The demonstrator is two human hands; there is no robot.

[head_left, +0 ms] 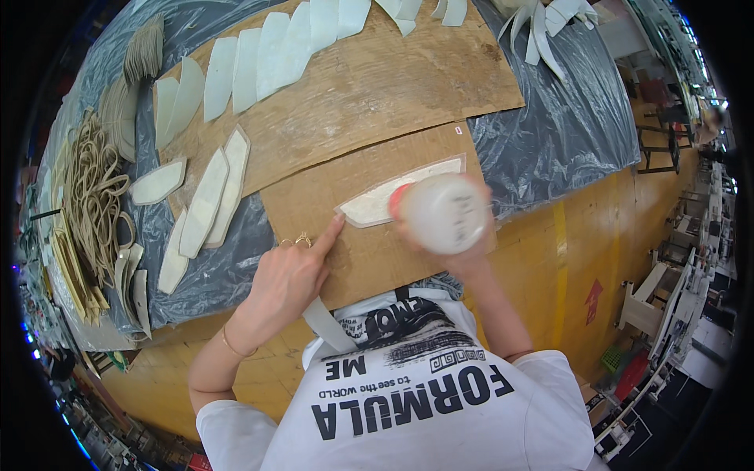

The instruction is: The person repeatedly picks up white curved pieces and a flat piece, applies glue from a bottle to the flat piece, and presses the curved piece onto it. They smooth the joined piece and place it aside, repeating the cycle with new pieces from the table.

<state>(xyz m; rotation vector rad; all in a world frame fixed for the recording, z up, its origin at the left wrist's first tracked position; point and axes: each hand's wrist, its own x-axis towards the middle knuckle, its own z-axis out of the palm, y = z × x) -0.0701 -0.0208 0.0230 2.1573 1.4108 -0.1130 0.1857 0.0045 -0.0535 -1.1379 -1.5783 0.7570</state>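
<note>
My right hand is wrapped round a whitish plastic bottle, which is tilted and blurred by motion. The bottle's red neck end points down at a cream-white, elongated panel with a clear border. Part of that panel is hidden behind the bottle. At its left tip, the stretched index finger of my left hand presses down. The other left fingers are curled, and a pale grey strip comes out from under them and hangs over my shirt.
A brown board lies under the panel, overlapping a larger board lined with several white pieces. Similar panels lie at left, beside coiled beige cords and stacked strips. Grey plastic sheeting covers the table.
</note>
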